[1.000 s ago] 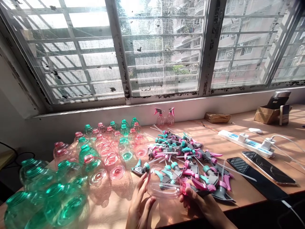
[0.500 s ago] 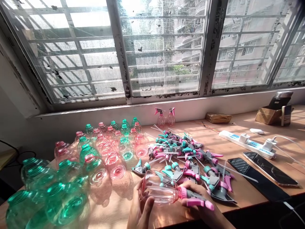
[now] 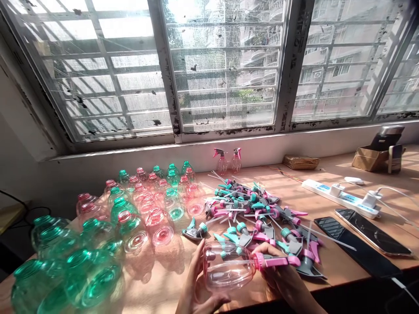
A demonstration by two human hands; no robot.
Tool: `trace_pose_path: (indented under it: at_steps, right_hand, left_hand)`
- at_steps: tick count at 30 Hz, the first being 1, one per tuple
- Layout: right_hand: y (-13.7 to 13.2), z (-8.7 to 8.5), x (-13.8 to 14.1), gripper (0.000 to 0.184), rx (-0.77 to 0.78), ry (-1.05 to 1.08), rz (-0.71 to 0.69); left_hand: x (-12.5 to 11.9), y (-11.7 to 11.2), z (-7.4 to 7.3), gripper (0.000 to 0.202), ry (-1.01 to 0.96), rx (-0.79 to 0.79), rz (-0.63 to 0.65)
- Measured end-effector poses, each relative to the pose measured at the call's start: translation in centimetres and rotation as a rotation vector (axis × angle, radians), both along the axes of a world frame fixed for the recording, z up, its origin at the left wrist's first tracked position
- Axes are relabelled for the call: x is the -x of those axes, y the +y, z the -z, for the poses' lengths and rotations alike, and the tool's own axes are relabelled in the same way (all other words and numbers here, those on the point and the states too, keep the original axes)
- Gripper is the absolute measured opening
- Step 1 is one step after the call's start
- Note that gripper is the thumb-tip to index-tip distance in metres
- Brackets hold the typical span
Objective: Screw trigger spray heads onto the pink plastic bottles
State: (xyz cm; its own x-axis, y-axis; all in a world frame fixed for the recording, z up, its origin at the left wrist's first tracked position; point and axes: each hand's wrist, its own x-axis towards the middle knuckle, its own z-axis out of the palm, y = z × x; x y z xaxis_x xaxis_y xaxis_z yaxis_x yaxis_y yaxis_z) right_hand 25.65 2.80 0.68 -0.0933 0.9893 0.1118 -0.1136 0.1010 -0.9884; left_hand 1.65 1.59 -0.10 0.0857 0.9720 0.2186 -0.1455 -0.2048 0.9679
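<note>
A clear pink spray bottle [image 3: 227,268] lies sideways between my hands at the table's front edge, its base to the left. My left hand [image 3: 199,283] is curved around the base end, thumb below and fingers behind. At the neck, my right hand [image 3: 278,270] grips the pink and grey spray head [image 3: 273,261], whose pink trigger faces me. The head sits on the bottle's neck; how tightly, I cannot tell. Just behind is a heap of loose spray heads [image 3: 242,203] in teal, pink and grey with thin white tubes.
Green bottles [image 3: 93,279] and pink bottles [image 3: 159,226] without heads crowd the left. Two pink bottles with heads [image 3: 222,165] stand by the wall. Two phones [image 3: 373,231], a white power strip [image 3: 340,198] with cables and a cardboard box [image 3: 368,159] are on the right.
The bottle has shifted slightly right, and its spray head has turned so the pink trigger now faces me. My left thumb has slid lower, and my right hand has moved around the head.
</note>
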Motion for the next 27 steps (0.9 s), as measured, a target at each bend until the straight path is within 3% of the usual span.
trace_pose_path:
  at_steps: [6,12,16,19,22,24,25,27]
  right_hand:
    - [-0.2,0.1,-0.3,0.059,0.075,0.007,0.0]
    - [-0.1,0.7,-0.8,0.061,0.06,0.044,-0.074]
    - [-0.4,0.7,-0.8,0.058,0.104,0.095,0.01]
    - [-0.8,-0.2,-1.1,0.054,0.006,0.056,0.094]
    - [-0.2,-2.6,-2.3,0.055,-0.125,0.101,0.064]
    - [1.7,-5.4,-3.6,0.043,-0.235,0.087,0.295]
    - [3.2,-7.2,-4.3,0.044,-0.368,0.07,0.457]
    - [7.4,-11.4,-5.7,0.046,-0.464,0.09,0.521]
  left_hand:
    - [-0.5,-0.6,-0.6,0.089,0.18,-0.17,-0.097]
    - [-0.1,-0.2,0.0,0.069,0.361,-0.453,-0.16]
    - [-0.2,0.0,0.7,0.067,0.364,-0.433,-0.168]
    - [-0.6,0.3,1.2,0.077,0.36,-0.37,-0.157]
    - [-1.1,0.6,1.5,0.098,0.422,-0.362,-0.162]
    - [-1.2,0.8,1.4,0.113,0.517,-0.39,-0.17]
    - [-1.3,0.9,1.3,0.119,0.57,-0.396,-0.175]
    - [-1.4,0.8,0.9,0.125,0.644,-0.387,-0.18]
